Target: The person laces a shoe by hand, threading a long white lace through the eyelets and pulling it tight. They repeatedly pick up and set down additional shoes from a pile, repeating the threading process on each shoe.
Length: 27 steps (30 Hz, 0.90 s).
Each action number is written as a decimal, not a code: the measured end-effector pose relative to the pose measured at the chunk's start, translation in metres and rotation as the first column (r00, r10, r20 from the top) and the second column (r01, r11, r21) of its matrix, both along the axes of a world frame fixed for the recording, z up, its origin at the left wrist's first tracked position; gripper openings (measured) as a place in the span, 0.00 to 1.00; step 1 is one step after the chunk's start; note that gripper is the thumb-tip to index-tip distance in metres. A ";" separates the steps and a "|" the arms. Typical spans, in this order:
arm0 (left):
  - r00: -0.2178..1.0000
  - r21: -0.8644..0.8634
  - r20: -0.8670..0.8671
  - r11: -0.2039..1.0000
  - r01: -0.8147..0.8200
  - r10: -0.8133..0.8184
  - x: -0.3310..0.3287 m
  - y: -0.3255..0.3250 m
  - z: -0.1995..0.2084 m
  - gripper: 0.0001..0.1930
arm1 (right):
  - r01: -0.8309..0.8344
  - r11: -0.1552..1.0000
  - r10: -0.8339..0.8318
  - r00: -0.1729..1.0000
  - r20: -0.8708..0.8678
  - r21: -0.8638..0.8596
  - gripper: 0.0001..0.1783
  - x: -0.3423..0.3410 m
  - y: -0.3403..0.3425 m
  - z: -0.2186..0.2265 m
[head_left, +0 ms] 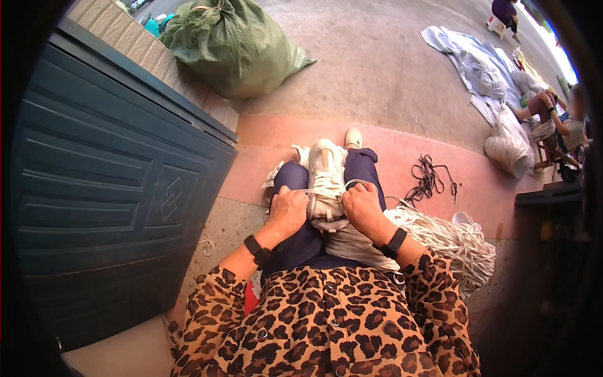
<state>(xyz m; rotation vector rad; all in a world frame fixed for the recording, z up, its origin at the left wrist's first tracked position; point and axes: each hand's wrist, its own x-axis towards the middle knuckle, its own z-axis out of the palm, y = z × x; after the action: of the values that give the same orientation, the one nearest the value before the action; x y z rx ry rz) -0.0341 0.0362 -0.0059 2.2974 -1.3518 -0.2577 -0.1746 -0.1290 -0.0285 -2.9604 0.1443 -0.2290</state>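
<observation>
A white sneaker (326, 164) rests between my thighs, its heel end toward me and laces criss-crossed over its tongue. My left hand (289, 211) is closed on one end of the white shoelace (304, 190), just left of the shoe's opening. On the other side my right hand (364, 206) grips the lace's other end, which loops up near my right knee. Both fists sit close to the shoe collar, and the fingertips are partly hidden. A large bundle of white laces (443, 242) lies by my right thigh and runs under my right forearm.
A tangle of black laces (429, 179) lies on the pink floor strip at right. The dark door (113, 195) stands close on my left. Ahead is a bulging green sack (235, 50). A seated person (559, 122) is at far right, beside white sacks (507, 143).
</observation>
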 end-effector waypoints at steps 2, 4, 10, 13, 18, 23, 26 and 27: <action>0.999 -0.010 -0.036 1.000 0.013 -0.013 0.000 -0.001 0.005 0.07 | 0.013 1.000 -0.013 1.000 0.003 -0.001 0.05 -0.003 -0.001 -0.001; 0.998 -0.007 -0.064 1.000 -0.002 0.001 0.003 0.000 0.004 0.07 | 0.034 0.998 -0.034 0.999 0.014 0.049 0.04 -0.004 -0.002 -0.002; 1.000 0.018 -0.004 1.000 -0.008 0.008 0.000 -0.008 0.006 0.08 | 0.046 0.997 -0.048 0.998 0.028 0.066 0.03 0.000 -0.001 -0.001; 0.999 0.019 -0.043 0.999 -0.028 0.029 0.003 -0.007 0.000 0.08 | 0.058 0.994 -0.064 0.996 0.068 0.094 0.03 -0.002 -0.002 0.001; 0.997 0.037 -0.061 0.998 -0.049 0.052 -0.002 -0.006 0.002 0.08 | 0.084 0.987 -0.093 0.994 0.064 0.135 0.02 -0.003 -0.001 0.002; 0.982 -0.092 0.002 0.978 -0.188 0.189 -0.004 -0.004 0.001 0.10 | 0.163 0.957 -0.180 0.982 0.052 0.240 0.03 -0.005 0.003 0.008; 0.979 -0.052 0.171 0.993 -0.105 0.113 -0.015 -0.002 0.009 0.09 | 0.185 0.964 -0.196 0.980 0.044 0.189 0.06 -0.006 0.007 0.014; 0.979 -0.051 0.168 0.993 -0.104 0.112 -0.019 -0.002 0.008 0.09 | 0.191 0.965 -0.207 0.976 0.074 0.182 0.06 -0.007 0.010 0.021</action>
<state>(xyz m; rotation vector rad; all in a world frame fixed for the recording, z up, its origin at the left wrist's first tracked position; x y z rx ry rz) -0.0534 0.0346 0.0023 2.3938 -1.2936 0.0031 -0.1813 -0.1192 -0.0076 -2.7546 0.4281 -0.3598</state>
